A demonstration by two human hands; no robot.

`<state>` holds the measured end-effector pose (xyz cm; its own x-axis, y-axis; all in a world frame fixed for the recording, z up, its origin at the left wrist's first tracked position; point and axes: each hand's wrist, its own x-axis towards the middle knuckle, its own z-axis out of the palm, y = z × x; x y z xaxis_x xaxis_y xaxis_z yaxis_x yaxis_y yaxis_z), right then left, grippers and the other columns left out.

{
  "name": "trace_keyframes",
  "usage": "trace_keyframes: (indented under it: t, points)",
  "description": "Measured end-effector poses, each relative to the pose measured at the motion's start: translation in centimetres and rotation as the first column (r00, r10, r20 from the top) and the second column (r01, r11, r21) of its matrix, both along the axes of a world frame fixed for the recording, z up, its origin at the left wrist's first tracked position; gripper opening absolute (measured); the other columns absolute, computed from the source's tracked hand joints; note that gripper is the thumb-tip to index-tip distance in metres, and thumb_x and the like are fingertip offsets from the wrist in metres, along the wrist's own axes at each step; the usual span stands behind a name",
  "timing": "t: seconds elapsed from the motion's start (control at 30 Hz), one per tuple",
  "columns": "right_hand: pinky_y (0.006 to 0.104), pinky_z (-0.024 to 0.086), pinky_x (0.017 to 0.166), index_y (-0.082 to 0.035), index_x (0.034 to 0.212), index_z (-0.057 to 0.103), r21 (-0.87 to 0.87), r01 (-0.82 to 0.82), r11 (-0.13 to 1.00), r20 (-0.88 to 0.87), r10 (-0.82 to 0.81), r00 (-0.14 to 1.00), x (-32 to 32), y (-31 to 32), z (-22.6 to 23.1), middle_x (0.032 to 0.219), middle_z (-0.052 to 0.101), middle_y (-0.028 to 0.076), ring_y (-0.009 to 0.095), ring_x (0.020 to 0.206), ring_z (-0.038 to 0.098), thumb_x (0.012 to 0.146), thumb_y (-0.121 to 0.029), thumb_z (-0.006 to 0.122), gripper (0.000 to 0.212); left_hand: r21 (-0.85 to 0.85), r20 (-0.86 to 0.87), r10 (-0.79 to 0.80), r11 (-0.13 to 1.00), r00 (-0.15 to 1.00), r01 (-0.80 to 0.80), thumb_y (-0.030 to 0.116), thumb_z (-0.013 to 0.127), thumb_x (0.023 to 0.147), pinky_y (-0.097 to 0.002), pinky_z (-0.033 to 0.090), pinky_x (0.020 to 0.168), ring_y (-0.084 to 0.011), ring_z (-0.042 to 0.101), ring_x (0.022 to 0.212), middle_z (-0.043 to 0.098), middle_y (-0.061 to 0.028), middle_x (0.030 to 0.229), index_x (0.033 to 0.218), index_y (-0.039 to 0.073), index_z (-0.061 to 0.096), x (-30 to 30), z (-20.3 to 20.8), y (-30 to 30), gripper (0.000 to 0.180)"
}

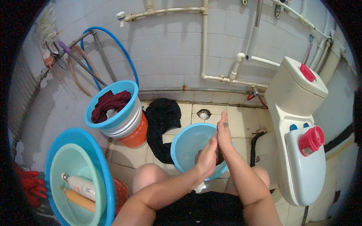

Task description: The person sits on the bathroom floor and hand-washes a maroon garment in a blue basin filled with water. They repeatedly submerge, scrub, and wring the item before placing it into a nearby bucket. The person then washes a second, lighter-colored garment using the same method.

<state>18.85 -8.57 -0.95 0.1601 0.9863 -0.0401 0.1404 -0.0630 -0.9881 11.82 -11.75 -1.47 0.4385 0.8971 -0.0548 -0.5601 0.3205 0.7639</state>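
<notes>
Over a light blue basin (183, 141) of water on the tiled floor, my two hands meet palm to palm. My right hand (223, 133) has its fingers stretched out straight and pointing away from me. Against its palm lies my left hand (206, 161), lower and nearer, its fingers partly hidden. No object shows between them. A dark item (220, 157), whose kind I cannot make out, sits in the basin under my hands and is mostly covered by them. Black cloth (162, 124) lies on the floor left of the basin.
At the left stand a bucket (132, 133) topped by a blue basin (134, 88) with maroon cloth (110, 105), and a green basin (56, 165) with bottles (83, 187). A toilet (279, 109) bearing a red tub (311, 140) is right. A floor drain (204, 113) lies beyond.
</notes>
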Motion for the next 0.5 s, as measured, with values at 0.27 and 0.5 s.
trace_keyframes:
  t: [0.27,0.5]
  points:
    - [0.0364,0.016,0.109,-0.014,0.144,0.01,-0.092,-0.004,0.996,-0.146,-0.009,0.989,0.3,0.6,-2.3,0.147,0.016,0.017,0.03,0.133,0.023,0.095,-0.051,0.017,0.062,-0.126,-0.008,-0.027,0.992,1.0,0.026,0.041,0.023,0.098,-0.0361,0.016,0.109,-0.0229,0.02,0.134,0.023,-0.0095,0.145,0.14,0.005,0.022,-0.9,-0.1,1.2,0.056]
    - [0.0383,0.006,0.111,-0.005,0.142,0.014,0.366,-0.213,0.906,0.217,0.139,0.966,-4.3,-2.8,-2.3,0.148,0.01,0.017,0.031,0.138,0.003,0.095,-0.043,0.031,0.063,-0.161,-0.002,0.088,0.983,0.996,-0.087,0.041,0.024,0.098,-0.0366,0.015,0.109,-0.0211,0.019,0.134,0.021,-0.0082,0.146,0.141,0.008,0.023,-3.0,0.6,2.7,0.054]
